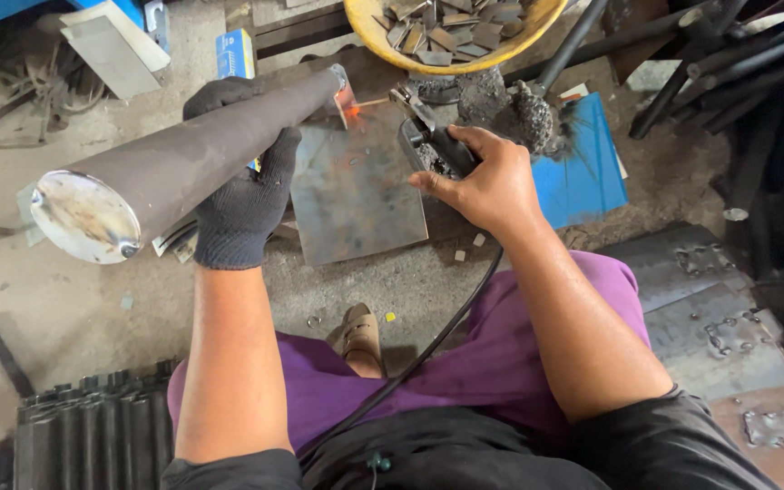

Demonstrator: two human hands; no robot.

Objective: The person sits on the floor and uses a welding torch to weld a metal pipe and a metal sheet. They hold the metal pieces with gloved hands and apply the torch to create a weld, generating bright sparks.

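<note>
Seated over the workshop floor (65,318), my gloved left hand (242,195) wraps its fingers around a grey steel pipe (183,159), its far end glowing orange above a flat steel plate (356,195). My bare right hand (487,181) clamps the welding electrode holder (433,136); beyond sits a yellow basin (451,32) of scrap.

The left hand (242,195) is gripping the steel pipe (183,154), which is lying slanted from near left to far right. Its far end is touching the flat metal plate (356,195) lying on the floor. The right hand (492,181), to the right of the plate, is holding the electrode holder (433,136), whose cable (428,349) is running near, between the knees. A bowl of metal pieces (451,36) is sitting far behind. Perforated plates (710,308) are lying on the right, tubes (93,436) near left.
</note>
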